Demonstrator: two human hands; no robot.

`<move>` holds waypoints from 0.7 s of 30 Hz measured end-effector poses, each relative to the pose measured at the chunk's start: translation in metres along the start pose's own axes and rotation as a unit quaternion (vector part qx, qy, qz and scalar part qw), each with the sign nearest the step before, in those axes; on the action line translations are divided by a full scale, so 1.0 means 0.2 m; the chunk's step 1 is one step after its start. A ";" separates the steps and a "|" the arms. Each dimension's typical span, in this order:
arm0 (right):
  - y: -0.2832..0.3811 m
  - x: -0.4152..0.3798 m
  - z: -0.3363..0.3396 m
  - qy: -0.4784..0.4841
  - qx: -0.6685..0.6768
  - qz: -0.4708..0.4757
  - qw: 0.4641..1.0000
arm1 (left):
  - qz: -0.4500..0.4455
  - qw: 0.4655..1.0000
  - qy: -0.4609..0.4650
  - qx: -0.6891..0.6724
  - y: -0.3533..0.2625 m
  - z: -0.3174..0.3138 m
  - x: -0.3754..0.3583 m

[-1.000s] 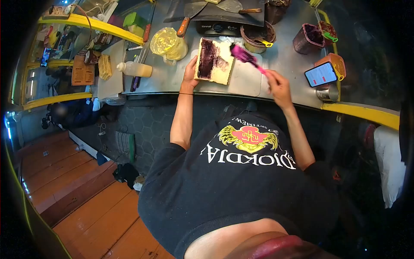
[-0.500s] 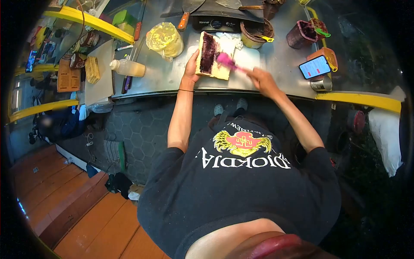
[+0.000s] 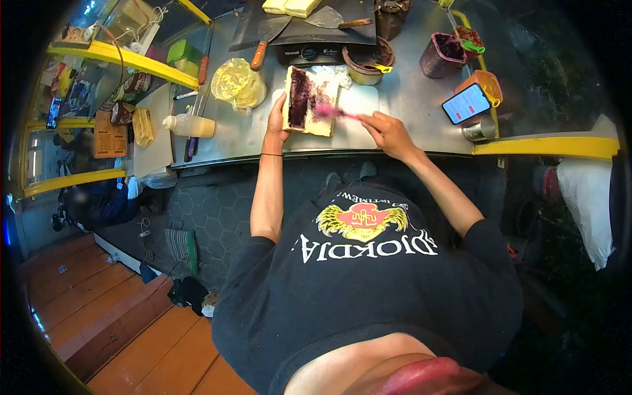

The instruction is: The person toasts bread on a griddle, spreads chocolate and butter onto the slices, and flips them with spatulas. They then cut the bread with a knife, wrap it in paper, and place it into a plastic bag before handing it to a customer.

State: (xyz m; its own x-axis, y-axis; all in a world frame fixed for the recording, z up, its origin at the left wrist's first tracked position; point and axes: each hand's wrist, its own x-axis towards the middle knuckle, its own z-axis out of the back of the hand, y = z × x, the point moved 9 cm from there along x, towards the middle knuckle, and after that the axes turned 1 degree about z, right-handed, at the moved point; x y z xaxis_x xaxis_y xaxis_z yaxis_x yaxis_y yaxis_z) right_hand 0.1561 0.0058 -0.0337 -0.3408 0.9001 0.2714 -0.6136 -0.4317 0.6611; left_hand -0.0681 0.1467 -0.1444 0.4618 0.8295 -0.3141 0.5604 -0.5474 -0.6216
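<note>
An opened slab of bread [image 3: 322, 119] lies across my left hand [image 3: 276, 122], which grips its left edge. Dark purple spread [image 3: 298, 99] thickly covers the left half, while the right half has thin smears of it. My right hand [image 3: 388, 134] is closed round the handle of a pink spatula [image 3: 329, 112]. Its blurred head is over the right half of the bread; whether it touches cannot be made out.
Behind the bread is a black stove [image 3: 316, 54]. A yellow-smeared tub [image 3: 238, 85] and a squeeze bottle [image 3: 191, 126] stand left. To the right are a brown-smeared tub [image 3: 365, 66], a purple-smeared container [image 3: 442, 56] and a phone [image 3: 465, 103].
The view has shifted, so the counter items appear lower and mostly further left. The spatula head has moved a little towards the middle of the bread. Both hands keep their holds.
</note>
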 end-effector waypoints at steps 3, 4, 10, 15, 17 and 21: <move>-0.07 -0.06 -0.16 0.010 -0.082 0.007 0.997 | -0.002 1.000 0.008 0.016 -0.01 -0.04 -0.02; -0.02 -0.11 -0.11 0.027 -0.037 0.002 0.999 | -0.030 0.998 -0.015 0.060 -0.04 -0.02 -0.03; -0.30 -0.29 0.71 -0.244 0.161 -0.194 0.936 | -0.118 0.916 -0.076 0.377 -0.11 -0.29 -0.10; -0.51 -0.21 1.34 -0.361 -0.172 -0.220 0.890 | -0.266 0.681 -0.107 0.674 -0.04 -0.50 -0.12; -0.91 -0.12 1.30 -0.281 -0.082 -0.325 0.899 | -0.279 0.517 -0.158 0.793 0.07 -0.60 -0.12; -0.85 0.01 1.37 -0.287 -0.167 -0.293 0.897 | -0.171 0.447 -0.198 0.855 0.15 -0.59 -0.09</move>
State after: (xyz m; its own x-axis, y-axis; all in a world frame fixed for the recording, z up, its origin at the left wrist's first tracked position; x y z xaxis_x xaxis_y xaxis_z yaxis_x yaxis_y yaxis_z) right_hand 0.4556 0.0964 0.0468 0.4735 0.8189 0.3242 -0.7797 0.2186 0.5867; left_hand 0.0215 0.1017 -0.0738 0.2016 0.9724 0.1178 -0.9507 0.2232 -0.2154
